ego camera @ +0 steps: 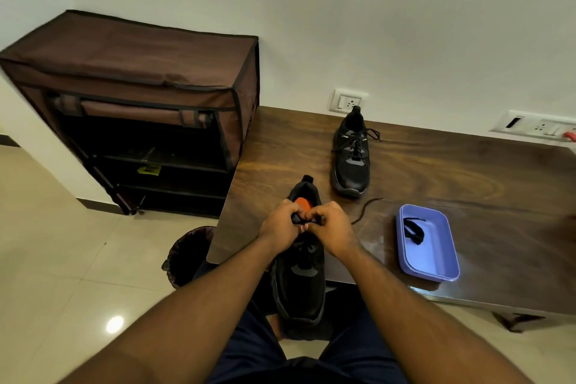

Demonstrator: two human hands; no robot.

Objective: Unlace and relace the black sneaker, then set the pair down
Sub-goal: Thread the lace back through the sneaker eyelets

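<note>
A black sneaker (300, 280) with an orange insole is held over the table's front edge, toe toward me, heel away. My left hand (280, 226) and my right hand (333, 226) meet over its tongue, fingers curled and pinching the black lace at the upper eyelets. A loose end of that lace (366, 209) trails onto the wooden table (452, 178) to the right. The second black sneaker (352, 154) stands laced at the back of the table, heel toward the wall.
A purple tray (436, 262) holding a black lace sits right of my hands near the front edge. A brown fabric shoe rack (140, 109) stands left of the table. A dark bin (187, 254) stands on the tiled floor below the table's left corner. Wall sockets (347, 101) line the back.
</note>
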